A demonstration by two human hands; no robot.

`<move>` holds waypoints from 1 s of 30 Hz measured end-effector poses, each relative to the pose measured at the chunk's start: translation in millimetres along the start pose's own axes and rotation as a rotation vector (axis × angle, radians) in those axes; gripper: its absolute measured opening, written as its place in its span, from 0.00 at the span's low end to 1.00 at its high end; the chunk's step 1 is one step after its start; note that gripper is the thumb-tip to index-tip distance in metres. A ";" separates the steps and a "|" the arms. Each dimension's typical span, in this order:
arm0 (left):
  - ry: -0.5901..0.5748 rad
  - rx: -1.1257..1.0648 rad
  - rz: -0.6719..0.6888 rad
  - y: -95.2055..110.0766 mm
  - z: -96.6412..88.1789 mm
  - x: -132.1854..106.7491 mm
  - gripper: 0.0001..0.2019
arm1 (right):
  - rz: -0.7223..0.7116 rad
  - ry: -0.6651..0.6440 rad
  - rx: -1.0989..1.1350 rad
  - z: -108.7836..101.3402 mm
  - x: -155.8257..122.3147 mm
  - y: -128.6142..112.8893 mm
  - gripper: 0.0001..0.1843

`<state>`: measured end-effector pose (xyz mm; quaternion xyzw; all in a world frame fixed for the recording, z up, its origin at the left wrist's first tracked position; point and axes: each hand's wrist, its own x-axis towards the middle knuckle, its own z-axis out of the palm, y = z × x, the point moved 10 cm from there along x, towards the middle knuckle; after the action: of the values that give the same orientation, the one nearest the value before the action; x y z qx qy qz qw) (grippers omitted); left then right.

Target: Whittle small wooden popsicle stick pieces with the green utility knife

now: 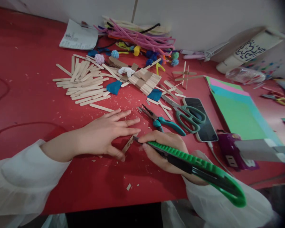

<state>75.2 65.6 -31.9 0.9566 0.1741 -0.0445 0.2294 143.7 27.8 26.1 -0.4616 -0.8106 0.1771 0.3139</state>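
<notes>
My right hand [166, 148] is closed round a green utility knife [199, 164], its handle slanting down to the right. The knife's tip touches the upper end of a small wooden stick [128, 144] with dark marks on it, lying on the red table. My left hand [109, 129] lies flat with fingers spread, thumb and little-side fingers against or beside that stick. Just beyond my hands are teal-handled pliers [166, 123] and grey-green scissors [190, 117], which overlap a phone [201, 129]. Wood shavings are scattered around the stick.
A pile of craft sticks [83, 84] spreads at the back left, beside a joined stick panel [144, 80]. Pipe cleaners [140, 38] lie along the wall. At the right are coloured sheets [237, 107], a purple box [230, 152] and a leaning bottle [249, 50].
</notes>
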 end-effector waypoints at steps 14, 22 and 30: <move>0.015 0.002 0.009 0.1 0.3 0.4 0.39 | -0.039 -0.085 0.037 10.3 -3.4 2.0 0.09; 0.001 -0.004 0.013 0.6 -0.8 3.4 0.38 | -0.061 -0.134 0.083 10.7 6.1 -0.8 0.07; 0.015 -0.017 0.013 -2.3 0.8 4.6 0.38 | -0.083 -0.150 0.103 13.9 7.3 1.2 0.08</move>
<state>78.7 68.5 -34.3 0.9560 0.1700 -0.0345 0.2364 132.4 34.7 17.7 -0.3964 -0.8400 0.2395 0.2828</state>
